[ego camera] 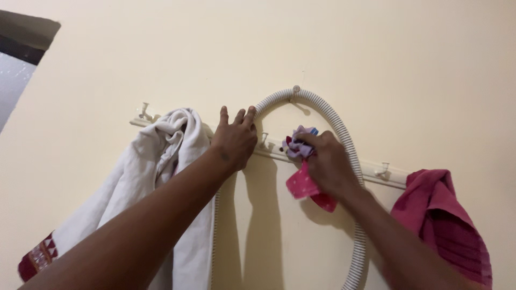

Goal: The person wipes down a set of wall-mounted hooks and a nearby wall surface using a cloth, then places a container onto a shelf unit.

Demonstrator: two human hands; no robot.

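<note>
Our left hand lies flat and open against the cream wall, fingers spread just beside the ribbed hose, while our right hand is clenched around a bunched pink and lilac cloth pressed to the white hook rail. We see the hose looping from a peg above and running behind our right wrist, with a white towel hanging left and a maroon towel right.

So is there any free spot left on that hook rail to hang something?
A bare hook sits at the rail's left end, beside the white towel; another shows between the grey hose and the dark pink towel. The middle is crowded: left hand, right hand gripping a pink cloth, hose loop.
</note>
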